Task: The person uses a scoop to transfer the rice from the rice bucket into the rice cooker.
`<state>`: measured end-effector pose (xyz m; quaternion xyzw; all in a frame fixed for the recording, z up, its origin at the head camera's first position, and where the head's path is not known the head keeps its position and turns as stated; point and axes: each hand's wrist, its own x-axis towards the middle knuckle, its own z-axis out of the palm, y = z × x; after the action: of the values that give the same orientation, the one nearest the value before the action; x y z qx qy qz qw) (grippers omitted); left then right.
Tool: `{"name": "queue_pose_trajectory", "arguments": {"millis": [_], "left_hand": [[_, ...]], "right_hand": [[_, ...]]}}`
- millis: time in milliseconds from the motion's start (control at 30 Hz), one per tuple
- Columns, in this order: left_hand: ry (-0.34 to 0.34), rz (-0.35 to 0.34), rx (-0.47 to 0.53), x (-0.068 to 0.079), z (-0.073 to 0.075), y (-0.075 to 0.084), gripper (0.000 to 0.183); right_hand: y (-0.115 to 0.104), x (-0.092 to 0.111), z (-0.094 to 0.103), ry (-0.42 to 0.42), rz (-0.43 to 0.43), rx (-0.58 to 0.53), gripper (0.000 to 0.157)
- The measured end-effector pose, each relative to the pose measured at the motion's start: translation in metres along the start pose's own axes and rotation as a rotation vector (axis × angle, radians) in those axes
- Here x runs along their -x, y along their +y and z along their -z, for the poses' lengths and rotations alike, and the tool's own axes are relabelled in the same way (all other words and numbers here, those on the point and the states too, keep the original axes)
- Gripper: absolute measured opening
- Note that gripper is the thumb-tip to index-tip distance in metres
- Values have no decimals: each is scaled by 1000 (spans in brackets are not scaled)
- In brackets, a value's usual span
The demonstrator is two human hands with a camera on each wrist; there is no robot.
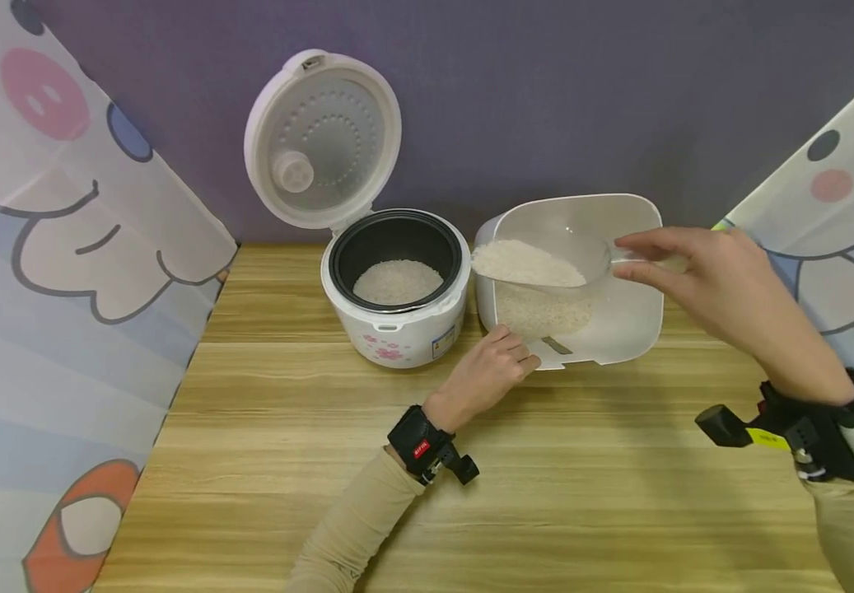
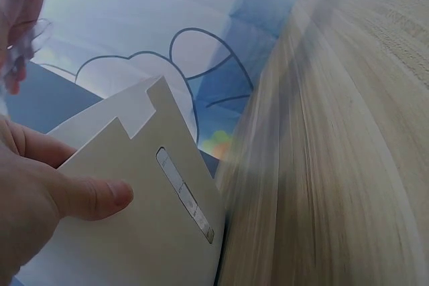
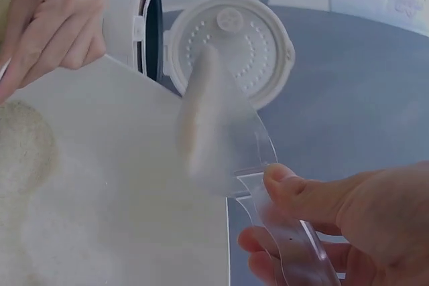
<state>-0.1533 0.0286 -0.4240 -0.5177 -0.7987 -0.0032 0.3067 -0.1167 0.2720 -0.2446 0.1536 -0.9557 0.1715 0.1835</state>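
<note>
A clear plastic scoop (image 1: 595, 262) heaped with white rice (image 1: 526, 263) is held above a white rice bin (image 1: 637, 321). My right hand (image 1: 716, 276) pinches the scoop's handle between thumb and fingers, as the right wrist view shows. With the left hand (image 1: 487, 372) I grip the bin's near left rim, thumb on the outer wall and fingers inside. More rice (image 1: 545, 311) lies in the bin below the scoop. Just left of it stands a rice cooker (image 1: 397, 333), lid up, with rice (image 1: 399, 282) in its dark inner pot. The scoop's tip is near the cooker's right rim.
The cooker's raised lid (image 1: 330, 140) leans back before a dark purple wall (image 1: 545, 91). Cartoon-printed sheets (image 1: 100, 272) hang at left and right. Everything stands on a wood-grain table (image 1: 308, 395). A narrow clear window strip (image 2: 186, 195) shows in the bin's wall.
</note>
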Motion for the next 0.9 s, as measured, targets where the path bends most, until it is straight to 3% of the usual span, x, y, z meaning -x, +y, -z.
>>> {"name": "queue_pose_trajectory", "arguments": {"millis": [367,600,900], "left_hand": [[-4,-10,-20,-1,-2,1,12],[-1,-9,-40,-2,-1,1,13],[-5,-13,-31,0,0,0,14]], "right_hand": [[-38,-51,-10,-13,117,65,31],[-66,-71,-16,-20,135,142,32],[-84,-87,-35,47,228,269,29]]}}
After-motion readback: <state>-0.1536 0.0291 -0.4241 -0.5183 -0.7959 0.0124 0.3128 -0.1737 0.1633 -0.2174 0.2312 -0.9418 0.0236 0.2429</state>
